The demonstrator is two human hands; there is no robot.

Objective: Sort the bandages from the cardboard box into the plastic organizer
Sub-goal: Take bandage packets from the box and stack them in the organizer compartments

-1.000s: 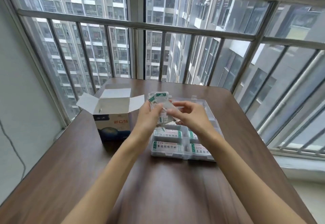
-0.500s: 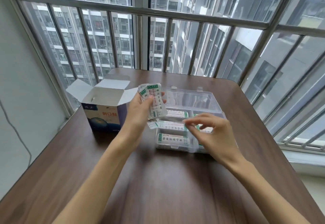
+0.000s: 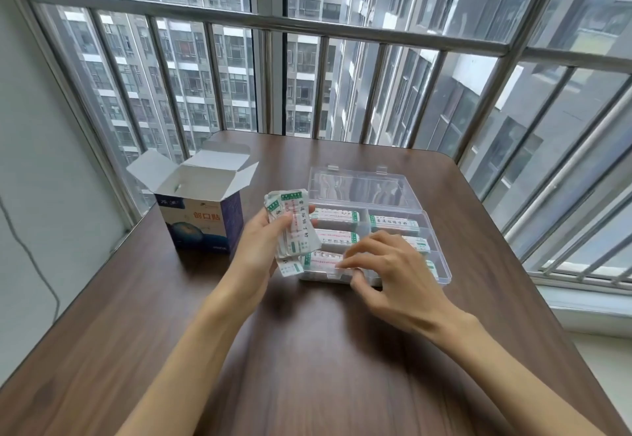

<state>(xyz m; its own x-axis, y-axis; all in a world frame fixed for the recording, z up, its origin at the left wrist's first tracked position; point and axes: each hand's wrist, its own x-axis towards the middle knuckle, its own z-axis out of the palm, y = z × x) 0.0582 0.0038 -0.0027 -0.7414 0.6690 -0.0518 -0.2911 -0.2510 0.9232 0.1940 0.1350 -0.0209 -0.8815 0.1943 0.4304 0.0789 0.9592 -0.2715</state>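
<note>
The left hand (image 3: 254,247) is gripping a fanned stack of wrapped bandages (image 3: 292,227), its grip clenched around the strips with the thumb lying across their front, and is holding them upright just above the near-left corner of the clear plastic organizer (image 3: 441,264). The right hand (image 3: 386,271) is hovering over the organizer's near compartments with fingers loosely curled; it seems to be grasping nothing, though the fingertips (image 3: 345,263) are blurring against a bandage lying in the near-left compartment, so contact is hard to judge. More bandages are lying flat in the organizer's other compartments, and its hinged lid (image 3: 359,184) is standing open at the far side. The open cardboard box (image 3: 201,216) is sitting to the left of the organizer on the dark wooden worktop (image 3: 307,367).
</note>
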